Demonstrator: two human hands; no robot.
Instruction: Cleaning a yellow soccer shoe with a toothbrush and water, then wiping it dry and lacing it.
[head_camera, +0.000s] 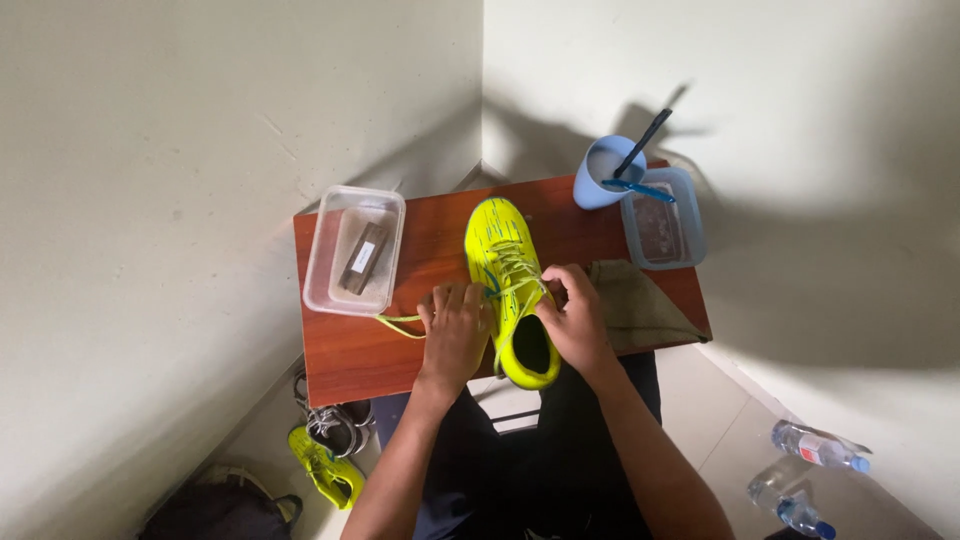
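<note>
Laces are the weak point here: the neon yellow shoe (507, 285) lies lengthwise in the middle of the small reddish wooden surface (345, 360), toe toward the corner of the walls and heel hanging slightly over the near edge, and both hands work at its lacing. The left hand (455, 335) rests on the surface against the shoe's left side, fingers curled in a closed grip on the yellow lace (400, 322) that trails out to the left; the right hand (572, 318) is closed on the lace strands at the eyelets on the other side. A hard tug could, in my judgement, drag the shoe off the near edge, since little of the heel is supported, or slide it sideways into the things beside it. The light blue cup (600, 172) at the far edge looks the most likely to tip, as a dark tool handle (645, 140) leans out of it and raises its balance; I cannot tell what else it contains. Just beside it a blue-rimmed clear box (662, 228) holds something brownish, with a blue tool (640, 187) across its rim. To the left, a lidless clear box (355, 250) holds one small brown block. A khaki cloth (635, 305) lies under the right wrist.
</note>
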